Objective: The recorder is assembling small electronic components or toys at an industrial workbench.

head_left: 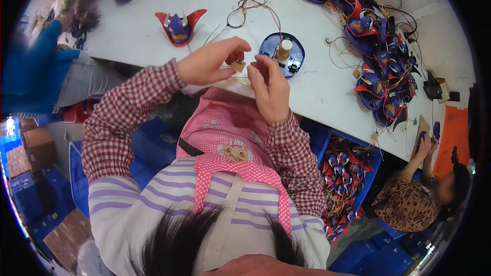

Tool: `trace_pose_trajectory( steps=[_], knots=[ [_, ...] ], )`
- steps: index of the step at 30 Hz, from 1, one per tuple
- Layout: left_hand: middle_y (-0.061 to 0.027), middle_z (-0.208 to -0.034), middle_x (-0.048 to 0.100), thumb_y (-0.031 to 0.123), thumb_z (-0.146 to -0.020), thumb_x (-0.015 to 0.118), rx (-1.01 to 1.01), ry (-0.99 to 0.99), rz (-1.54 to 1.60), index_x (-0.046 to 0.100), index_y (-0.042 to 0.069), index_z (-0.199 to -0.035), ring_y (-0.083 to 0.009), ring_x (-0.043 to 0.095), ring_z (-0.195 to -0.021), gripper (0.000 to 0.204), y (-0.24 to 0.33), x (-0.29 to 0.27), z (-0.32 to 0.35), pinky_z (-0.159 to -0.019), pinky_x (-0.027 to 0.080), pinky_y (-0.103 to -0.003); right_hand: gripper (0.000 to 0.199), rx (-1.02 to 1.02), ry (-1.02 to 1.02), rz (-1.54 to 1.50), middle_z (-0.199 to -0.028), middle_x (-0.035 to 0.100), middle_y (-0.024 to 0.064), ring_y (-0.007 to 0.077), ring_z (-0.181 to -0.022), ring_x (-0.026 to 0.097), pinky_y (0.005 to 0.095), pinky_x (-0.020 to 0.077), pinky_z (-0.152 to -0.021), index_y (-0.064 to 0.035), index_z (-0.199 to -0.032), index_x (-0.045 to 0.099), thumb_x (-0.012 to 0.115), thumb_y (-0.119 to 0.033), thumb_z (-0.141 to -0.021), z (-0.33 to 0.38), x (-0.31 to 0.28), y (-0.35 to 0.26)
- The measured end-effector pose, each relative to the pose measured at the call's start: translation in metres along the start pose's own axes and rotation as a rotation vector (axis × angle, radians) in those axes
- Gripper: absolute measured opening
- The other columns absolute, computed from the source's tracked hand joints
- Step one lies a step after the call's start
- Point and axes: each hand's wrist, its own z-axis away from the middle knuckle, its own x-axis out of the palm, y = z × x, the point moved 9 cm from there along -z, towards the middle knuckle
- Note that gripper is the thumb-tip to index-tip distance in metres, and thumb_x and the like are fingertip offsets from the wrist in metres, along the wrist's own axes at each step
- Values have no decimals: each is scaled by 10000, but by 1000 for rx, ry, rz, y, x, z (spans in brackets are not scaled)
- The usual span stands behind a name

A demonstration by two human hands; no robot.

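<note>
My left hand pinches a small tan circuit board just over the table's near edge. Close by on its right, my right hand has its fingers curled and pressed together; whatever they hold is too small to make out. Beyond my right hand lies a dark blue oval plastic base, open side up, with a cream cylinder standing in it. Thin wires run from this base in loose loops across the table. Left of them sits a purple horned figure head with red wing-like sides.
Many similar purple-and-red pieces are heaped along the white table's right side. A blue bin of them stands below. Co-workers sit at the left, in a blue sleeve, and at the far right, in a patterned top.
</note>
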Motion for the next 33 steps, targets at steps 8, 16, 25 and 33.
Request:
trace_pose_trajectory(
  steps=[8,16,25,33],
  knots=[
    [-91,-949,569,5,-767,622,-7,457,-153,509,22,-1086,-166,556,-780,339,13,2,54,-678,468,-241,162,443,-56,-529,-892,598,82,121,-690,539,195,461,-649,-9,-1057,547,555,-38,-898,19,37,32],
    [-48,-846,569,44,-844,591,-495,631,863,559,11,-970,-86,487,-668,134,-43,55,107,-623,414,-176,210,437,-86,-459,-876,607,78,124,-668,561,209,467,-593,8,-1063,545,598,-24,-862,46,53,16],
    [3,-653,523,98,-811,617,-549,521,714,596,14,-777,-67,389,-574,93,-57,53,116,-530,339,-179,234,-120,-329,160,-885,603,66,123,-669,548,221,444,-577,27,-1043,578,630,13,-815,38,59,-12],
    [-42,-798,542,44,-838,588,-502,538,395,588,4,-940,-104,463,-663,109,-57,36,125,-596,387,-196,201,295,-271,-159,-894,596,84,115,-652,538,203,456,-580,17,-1066,574,585,-18,-869,49,57,10]
  ],
)
